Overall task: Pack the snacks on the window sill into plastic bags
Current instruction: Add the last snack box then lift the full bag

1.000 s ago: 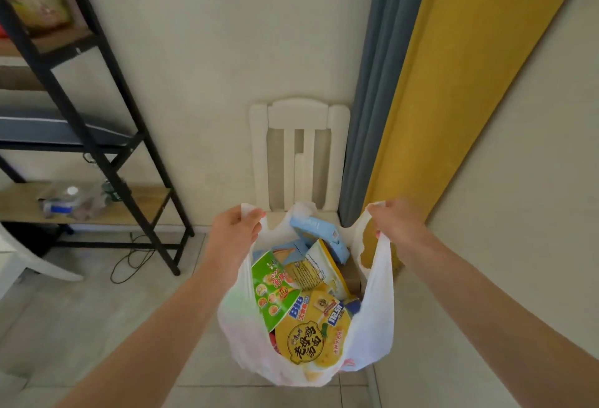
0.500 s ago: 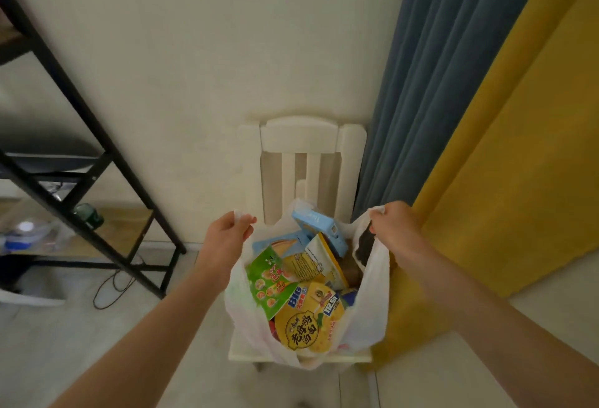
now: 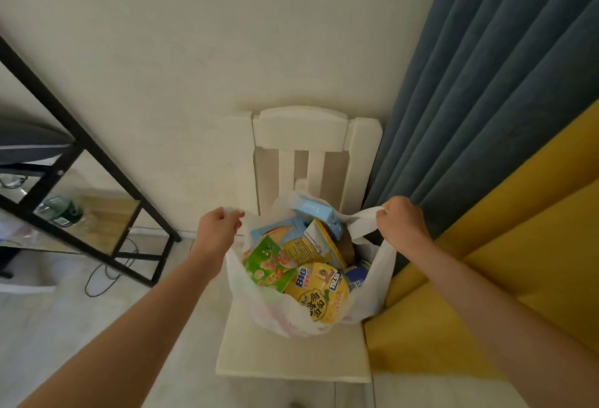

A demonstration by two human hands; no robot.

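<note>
A white plastic bag (image 3: 372, 297) full of snacks rests on the seat of a white chair (image 3: 291, 359). Inside it I see a yellow round noodle pack (image 3: 321, 294), a green packet (image 3: 265, 265), a yellow packet (image 3: 308, 248) and a light blue box (image 3: 319, 213). My left hand (image 3: 217, 229) grips the bag's left handle. My right hand (image 3: 402, 223) grips the right handle, pulled out to the right. The bag's mouth is held wide between both hands.
The chair stands against a cream wall. A blue curtain (image 3: 470, 99) and a yellow curtain (image 3: 518, 261) hang at the right. A black metal shelf (image 3: 81, 148) with wooden boards and bottles stands at the left, with a cable (image 3: 107, 271) on the floor.
The bag has gone from hanging in the air to resting on the chair seat. Both hands have kept their hold on the handles while the view shifted closer to the chair.
</note>
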